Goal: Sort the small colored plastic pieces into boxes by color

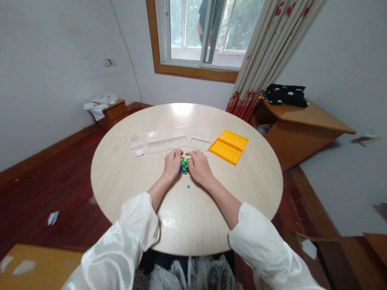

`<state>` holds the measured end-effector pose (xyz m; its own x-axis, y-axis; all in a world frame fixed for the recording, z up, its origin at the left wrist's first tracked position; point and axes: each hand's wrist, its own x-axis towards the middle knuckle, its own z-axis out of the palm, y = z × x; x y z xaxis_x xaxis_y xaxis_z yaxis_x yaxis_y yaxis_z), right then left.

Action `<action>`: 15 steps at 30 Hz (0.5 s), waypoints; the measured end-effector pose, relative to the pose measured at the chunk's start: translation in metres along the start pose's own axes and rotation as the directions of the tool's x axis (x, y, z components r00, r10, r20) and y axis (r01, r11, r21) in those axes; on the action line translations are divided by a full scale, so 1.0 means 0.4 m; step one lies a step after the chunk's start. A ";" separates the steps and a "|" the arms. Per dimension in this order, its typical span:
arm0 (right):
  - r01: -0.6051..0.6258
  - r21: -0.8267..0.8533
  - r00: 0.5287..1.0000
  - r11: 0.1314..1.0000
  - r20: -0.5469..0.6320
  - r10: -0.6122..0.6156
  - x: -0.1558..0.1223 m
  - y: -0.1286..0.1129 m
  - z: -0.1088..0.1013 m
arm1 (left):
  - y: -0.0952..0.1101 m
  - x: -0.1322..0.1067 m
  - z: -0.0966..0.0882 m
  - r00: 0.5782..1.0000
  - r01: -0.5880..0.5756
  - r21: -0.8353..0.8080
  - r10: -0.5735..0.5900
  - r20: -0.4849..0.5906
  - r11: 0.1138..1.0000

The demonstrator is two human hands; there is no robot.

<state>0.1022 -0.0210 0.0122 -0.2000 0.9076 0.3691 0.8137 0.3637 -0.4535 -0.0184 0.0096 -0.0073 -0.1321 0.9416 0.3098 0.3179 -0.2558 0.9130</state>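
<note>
Both my hands rest on a round pale wooden table (121, 173). My left hand (172, 163) and my right hand (198, 166) sit side by side, fingers curled down around a small heap of tiny coloured pieces (184, 165), green, blue and red. Whether either hand grips a piece is hidden. One tiny blue piece (188, 186) lies alone on the table just nearer to me. Beyond the hands lies a row of clear plastic trays (159, 145) and an open yellow box (229, 146) to their right.
A wooden desk (302, 121) with dark folded cloth (286, 94) stands at the right. A curtain (266, 56) hangs by the window. A low cabinet (115, 110) with papers stands at the far left. Paper scraps lie on the red wooden floor.
</note>
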 end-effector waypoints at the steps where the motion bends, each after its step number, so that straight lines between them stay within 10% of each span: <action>1: -0.056 -0.002 0.998 0.998 0.000 0.056 -0.011 0.003 -0.001 | -0.008 0.003 0.001 1.000 0.021 -0.016 -0.021 -0.013 1.000; 15: -0.071 -0.146 0.973 0.987 0.208 0.101 -0.052 -0.045 0.036 | -0.044 0.032 0.011 0.995 0.091 -0.358 -0.068 0.076 0.929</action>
<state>0.0839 -0.0433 0.0009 -0.2261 0.9634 0.1442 0.8969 0.2637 -0.3550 -0.0216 0.0271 -0.0204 -0.0814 0.9708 0.2256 -0.0529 -0.2302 0.9717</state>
